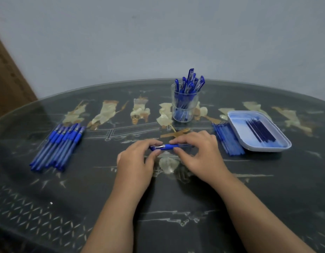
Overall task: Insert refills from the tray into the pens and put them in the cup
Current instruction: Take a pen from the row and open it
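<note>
Pale blue-grey wall [158,42] fills the background of the head view, with a brown wooden panel [8,79] cut off at the left edge. Below it spreads a dark, glass-topped table [176,198] with a curved far edge, pale leaf-like figures and thin line patterns under the glass.

At the centre, just above the tabletop, 2 hands hold 1 blue pen [165,147] lying sideways. The left hand [136,161] pinches its metal-tipped end between thumb and fingertips; the right hand [198,154] is clamped on the other end, fingers curled over the barrel, which they mostly hide.

Behind the hands stands a clear glass cup [184,105] holding a bunch of blue pens upright and leaning. At right, a pale rectangular plastic tray [236,123] holds several dark blue refills [261,131] lying side by side. Touching its left wall is a packed row of blue sticks [228,139]; blur makes it unclear whether they are barrels or whole pens. At left lies a row of blue pens [57,147], well apart from the hands.

Both forearms run off the bottom edge.
</note>
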`<state>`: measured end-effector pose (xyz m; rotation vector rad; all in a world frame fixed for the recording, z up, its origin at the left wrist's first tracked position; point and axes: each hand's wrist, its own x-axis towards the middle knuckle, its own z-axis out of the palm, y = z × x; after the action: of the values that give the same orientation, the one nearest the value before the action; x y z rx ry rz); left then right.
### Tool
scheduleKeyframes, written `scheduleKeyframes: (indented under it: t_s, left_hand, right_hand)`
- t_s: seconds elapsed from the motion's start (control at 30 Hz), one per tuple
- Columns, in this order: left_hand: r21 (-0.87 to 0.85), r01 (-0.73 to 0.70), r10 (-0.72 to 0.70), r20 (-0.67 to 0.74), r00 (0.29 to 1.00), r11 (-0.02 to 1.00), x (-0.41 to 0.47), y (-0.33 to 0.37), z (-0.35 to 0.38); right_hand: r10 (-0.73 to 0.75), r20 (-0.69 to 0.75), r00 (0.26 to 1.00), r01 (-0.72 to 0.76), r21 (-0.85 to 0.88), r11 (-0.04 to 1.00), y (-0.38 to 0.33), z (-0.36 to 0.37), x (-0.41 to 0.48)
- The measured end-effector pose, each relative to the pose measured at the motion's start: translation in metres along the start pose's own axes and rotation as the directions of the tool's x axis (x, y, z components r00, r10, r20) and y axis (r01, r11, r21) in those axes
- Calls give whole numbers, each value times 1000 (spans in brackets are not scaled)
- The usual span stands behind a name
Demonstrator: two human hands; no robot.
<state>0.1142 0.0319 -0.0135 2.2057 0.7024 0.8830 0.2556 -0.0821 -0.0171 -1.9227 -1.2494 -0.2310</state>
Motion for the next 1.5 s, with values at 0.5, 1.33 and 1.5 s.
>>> scheduleKeyframes:
  t_s: [0.5, 1.33, 1.5]
  left_hand:
    - [188, 35, -48, 62, 997, 982, 7, -1, 10]
    - [56, 49, -52, 60, 997, 997, 3, -2, 7]
    - [83, 20, -30, 126, 992, 996, 1, -1, 3]
  right_hand:
    - [17, 4, 1000, -16, -89, 996, 11, 5, -2]
    - [73, 10, 997, -72, -103, 992, -1, 0, -10]
    - [145, -14, 989, -145, -117, 982, -5, -2, -23]
